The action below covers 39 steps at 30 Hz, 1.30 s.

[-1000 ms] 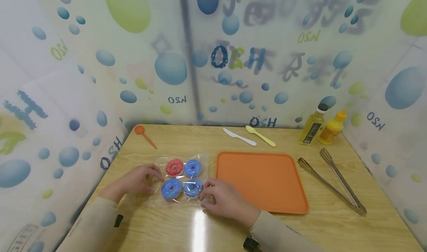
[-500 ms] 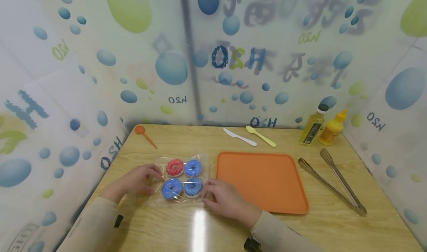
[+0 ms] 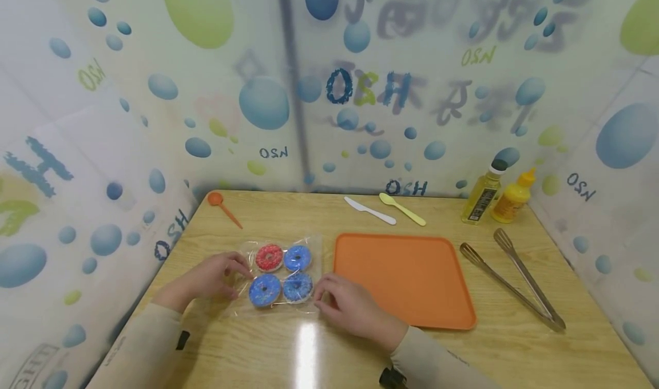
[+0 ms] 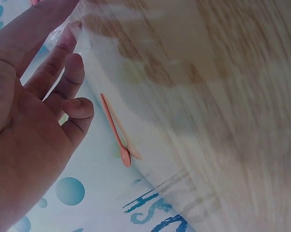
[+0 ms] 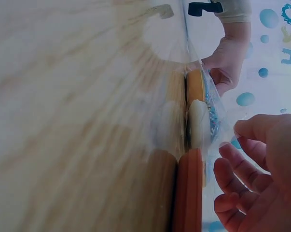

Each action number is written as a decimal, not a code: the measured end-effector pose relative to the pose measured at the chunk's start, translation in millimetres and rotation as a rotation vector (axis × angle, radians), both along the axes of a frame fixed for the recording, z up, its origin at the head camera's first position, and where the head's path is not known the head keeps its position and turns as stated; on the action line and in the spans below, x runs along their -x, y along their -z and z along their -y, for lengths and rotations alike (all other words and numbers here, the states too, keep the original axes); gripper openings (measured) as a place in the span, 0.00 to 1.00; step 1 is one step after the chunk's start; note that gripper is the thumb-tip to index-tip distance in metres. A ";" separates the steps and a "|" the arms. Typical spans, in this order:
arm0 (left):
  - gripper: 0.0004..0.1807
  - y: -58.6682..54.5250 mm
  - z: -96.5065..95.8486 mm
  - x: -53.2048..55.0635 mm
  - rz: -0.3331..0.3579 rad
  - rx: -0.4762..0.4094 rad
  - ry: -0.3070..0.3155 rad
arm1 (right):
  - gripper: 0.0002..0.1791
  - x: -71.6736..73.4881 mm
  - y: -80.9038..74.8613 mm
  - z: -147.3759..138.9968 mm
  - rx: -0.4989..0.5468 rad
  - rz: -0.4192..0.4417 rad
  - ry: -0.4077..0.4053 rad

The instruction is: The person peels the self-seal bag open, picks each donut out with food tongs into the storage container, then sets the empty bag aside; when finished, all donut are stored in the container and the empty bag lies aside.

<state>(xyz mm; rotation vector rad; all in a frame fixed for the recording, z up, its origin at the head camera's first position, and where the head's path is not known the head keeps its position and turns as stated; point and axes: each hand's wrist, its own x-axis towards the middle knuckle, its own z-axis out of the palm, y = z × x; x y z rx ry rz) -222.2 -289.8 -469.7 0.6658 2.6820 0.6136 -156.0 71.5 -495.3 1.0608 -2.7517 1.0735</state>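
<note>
Well, from my remote seat, the clear plastic bag of round iced doughnuts [image 3: 316, 260] lies flat on the wood-grain table [image 3: 247, 349], directly between my two bare hands. The left hand [image 3: 218, 276] is at its left edge; the right hand [image 3: 349, 304] is just beside its lower right corner, nearer the flat orange rectangular tray [image 3: 401, 280]. The bag looks almost square, so I can't pick a clear long axis. Both hands are relaxed, fingers loosely bent, thumb and forefinger parted; I see no firm hold on anything. Counting, I get one bag with one red doughnut [image 3: 269, 265] and three blue doughnuts [image 3: 265, 297], one tray, one orange plastic spoon [image 3: 223, 208], one pale yellow plastic spoon [image 3: 403, 209], one white plastic knife [image 3: 369, 210], two yellowish bottles [image 3: 484, 197] and one pair of metal tongs [image 3: 531, 280].
</note>
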 end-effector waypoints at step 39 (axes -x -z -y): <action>0.18 5.5 2.8 2.9 -0.015 -0.013 -0.001 | 0.04 -0.4 -4.0 -29.3 0.022 -0.042 0.077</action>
